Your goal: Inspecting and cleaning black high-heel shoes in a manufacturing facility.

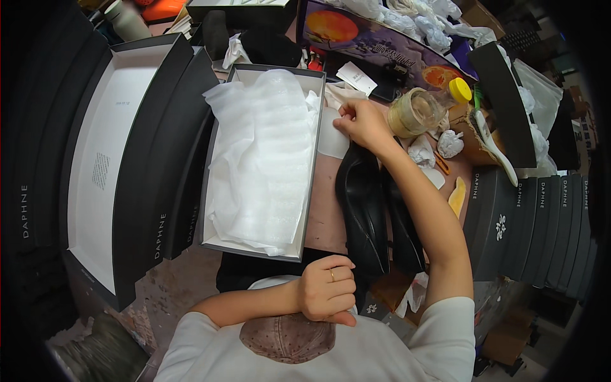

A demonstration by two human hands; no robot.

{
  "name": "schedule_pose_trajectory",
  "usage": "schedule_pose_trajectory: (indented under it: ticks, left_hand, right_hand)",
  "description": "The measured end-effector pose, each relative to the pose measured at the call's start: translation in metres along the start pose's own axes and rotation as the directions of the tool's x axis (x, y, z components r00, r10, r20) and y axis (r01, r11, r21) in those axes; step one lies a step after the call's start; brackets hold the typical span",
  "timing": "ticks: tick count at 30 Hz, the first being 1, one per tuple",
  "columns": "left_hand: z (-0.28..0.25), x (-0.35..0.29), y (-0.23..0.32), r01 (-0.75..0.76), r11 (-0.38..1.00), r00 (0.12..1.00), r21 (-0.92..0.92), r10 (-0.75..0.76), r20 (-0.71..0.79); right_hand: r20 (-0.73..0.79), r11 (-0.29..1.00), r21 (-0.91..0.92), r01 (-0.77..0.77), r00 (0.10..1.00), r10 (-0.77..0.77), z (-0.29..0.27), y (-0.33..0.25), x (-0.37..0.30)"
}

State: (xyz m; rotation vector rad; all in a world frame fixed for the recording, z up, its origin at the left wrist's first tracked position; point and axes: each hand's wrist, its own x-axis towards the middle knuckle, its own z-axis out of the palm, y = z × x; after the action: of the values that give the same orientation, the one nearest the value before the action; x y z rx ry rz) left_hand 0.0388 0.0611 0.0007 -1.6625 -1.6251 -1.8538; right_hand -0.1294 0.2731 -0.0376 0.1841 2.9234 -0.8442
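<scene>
My right hand [366,124] reaches over the toe ends of a pair of black leather shoes, its thumb and fingers pinched together. They are at a thin white sheet [332,135] on the table; whether they grip it is hard to see. The left shoe [363,204] lies lengthwise, and the right shoe [404,223] is partly under my right forearm. My left hand [328,290] is curled closed in front of my chest; its palm is hidden. Beside the shoes, on the left, stands an open shoebox [307,204] with white tissue paper [261,165] filling it.
An open dark box lid [105,159] leans on stacked boxes at the left. Several dark shoeboxes [528,223] stand at the right. A yellow-capped jar [414,111], a white-handled brush [496,146] and crumpled paper [450,144] lie beyond my right arm. A purple printed carton [375,48] is behind.
</scene>
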Motion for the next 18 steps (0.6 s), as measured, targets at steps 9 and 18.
schedule_pose_trajectory:
  ticks: [9, 18]
  left_hand:
    - [-0.043, 0.042, -0.005, 0.469, 0.829, 0.883, 0.306, -0.431, -0.186]
    - [-0.052, 0.082, -0.021, 0.739, 0.6, 0.561, -0.305, -0.8, -0.213]
  right_hand:
    - [-0.101, 0.557, 0.827, 0.077, 0.995, 0.013, -0.094, -0.015, -0.051]
    - [-0.206, 0.515, 0.839, 0.177, 0.978, 0.0, -0.083, -0.059, -0.134]
